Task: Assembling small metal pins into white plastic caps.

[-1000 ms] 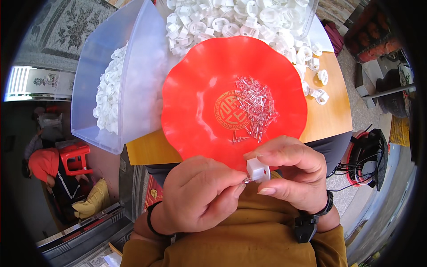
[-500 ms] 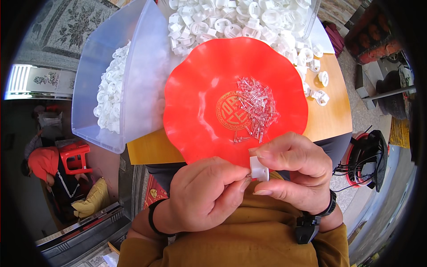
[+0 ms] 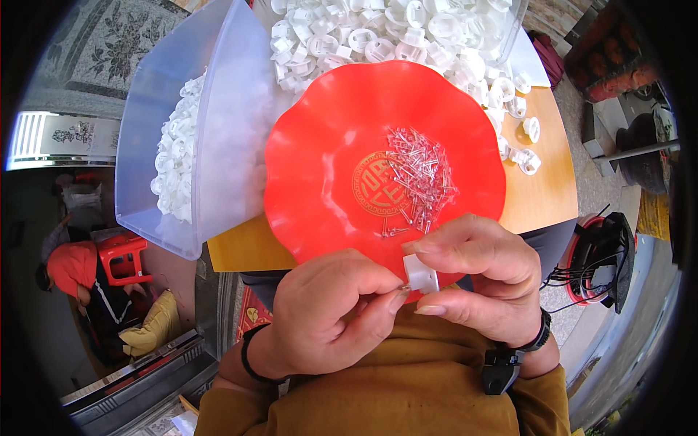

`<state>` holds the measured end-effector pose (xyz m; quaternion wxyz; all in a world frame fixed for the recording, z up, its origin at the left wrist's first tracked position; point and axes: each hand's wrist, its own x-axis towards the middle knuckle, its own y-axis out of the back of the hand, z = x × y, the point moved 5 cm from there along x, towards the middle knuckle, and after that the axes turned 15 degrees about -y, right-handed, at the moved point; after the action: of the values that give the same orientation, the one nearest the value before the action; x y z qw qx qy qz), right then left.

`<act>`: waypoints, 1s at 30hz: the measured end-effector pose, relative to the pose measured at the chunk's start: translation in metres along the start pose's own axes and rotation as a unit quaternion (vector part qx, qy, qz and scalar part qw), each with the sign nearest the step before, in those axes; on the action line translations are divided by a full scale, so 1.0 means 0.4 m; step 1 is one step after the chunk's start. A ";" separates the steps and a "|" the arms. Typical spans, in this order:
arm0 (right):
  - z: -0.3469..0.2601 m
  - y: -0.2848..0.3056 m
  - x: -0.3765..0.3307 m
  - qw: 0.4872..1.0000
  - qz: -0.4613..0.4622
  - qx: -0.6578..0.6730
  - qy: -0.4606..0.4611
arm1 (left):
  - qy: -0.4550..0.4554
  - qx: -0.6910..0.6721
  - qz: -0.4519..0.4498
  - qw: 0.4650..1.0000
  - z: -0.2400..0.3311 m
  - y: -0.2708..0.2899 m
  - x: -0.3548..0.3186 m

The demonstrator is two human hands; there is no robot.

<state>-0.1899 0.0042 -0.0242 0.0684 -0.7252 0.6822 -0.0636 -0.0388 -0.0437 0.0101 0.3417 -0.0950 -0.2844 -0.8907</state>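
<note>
My right hand [image 3: 483,280] grips a small white plastic fitting [image 3: 419,273] between thumb and fingertips, just beyond the near rim of the red plate. My left hand [image 3: 331,309] is closed in a pinch against the left side of that fitting. A sliver of a small wire-legged LED shows at its thumb tip; the rest is hidden by the fingers. Behind both hands lies the wavy-edged red plate [image 3: 313,145] with a gold emblem. On its right half rests a loose heap of clear LEDs [image 3: 422,174] with thin metal legs.
Many more white fittings [image 3: 378,43] are piled behind the plate, some strewn on the wooden table [image 3: 549,189]. A translucent bin [image 3: 156,94] at left holds white pieces. A red stool [image 3: 123,258] and a person [image 3: 76,272] are at far left. Cables lie in a tub [image 3: 596,261] at right.
The fitting has tilted slightly and shifted a little left between my right fingertips. My left hand stays pinched against it, raised very slightly. The view has shifted a little.
</note>
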 end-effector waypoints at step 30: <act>-0.004 0.009 0.036 0.957 0.129 0.244 -0.093 | -0.077 0.059 -0.014 0.995 0.035 -0.047 0.080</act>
<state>-0.1928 -0.0103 -0.0232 0.3143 -0.5949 0.7241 -0.1514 -0.0754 -0.0422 0.0248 0.3113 -0.1390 -0.3633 -0.8670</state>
